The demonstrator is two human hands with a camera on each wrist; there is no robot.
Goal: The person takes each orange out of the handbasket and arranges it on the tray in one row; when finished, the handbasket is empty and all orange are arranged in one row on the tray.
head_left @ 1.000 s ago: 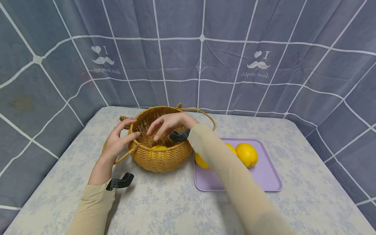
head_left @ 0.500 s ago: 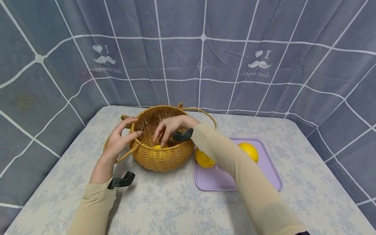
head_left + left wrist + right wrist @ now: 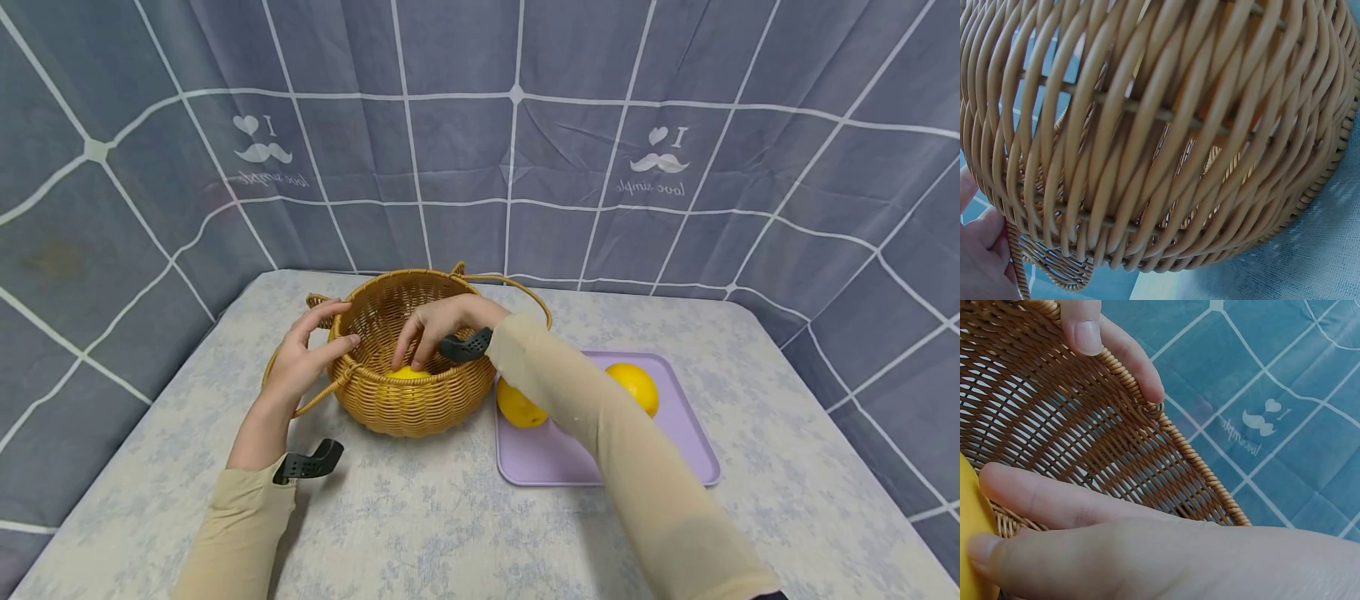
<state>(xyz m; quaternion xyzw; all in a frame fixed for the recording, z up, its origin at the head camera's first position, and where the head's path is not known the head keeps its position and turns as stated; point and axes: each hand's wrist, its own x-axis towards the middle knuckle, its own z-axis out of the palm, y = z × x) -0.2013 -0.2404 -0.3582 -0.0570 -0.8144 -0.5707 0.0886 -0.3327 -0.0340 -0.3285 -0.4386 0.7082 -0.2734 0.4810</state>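
Note:
A round wicker basket (image 3: 412,408) stands at the middle left of the table, its opening facing up. My left hand (image 3: 296,362) holds its left side, thumb and fingertips hooked over the rim. Inside the basket, my right hand (image 3: 435,329) reaches down to an orange (image 3: 407,373). In the right wrist view, thumb and index finger rest against the yellow skin of the orange (image 3: 972,525); the fruit's lower part is hidden by the basket wall. In the left wrist view, the weave of the basket (image 3: 1160,137) fills most of the picture.
Right of the basket lies a lilac tray (image 3: 551,467) with an orange (image 3: 519,406) at its left and another orange (image 3: 636,387) at its right. My right sleeve (image 3: 600,417) covers part of it. A checked curtain (image 3: 465,150) hangs behind the table.
My right hand has gone lower into the basket, from above the orange onto it, and a little to the right. My left hand stays at the rim.

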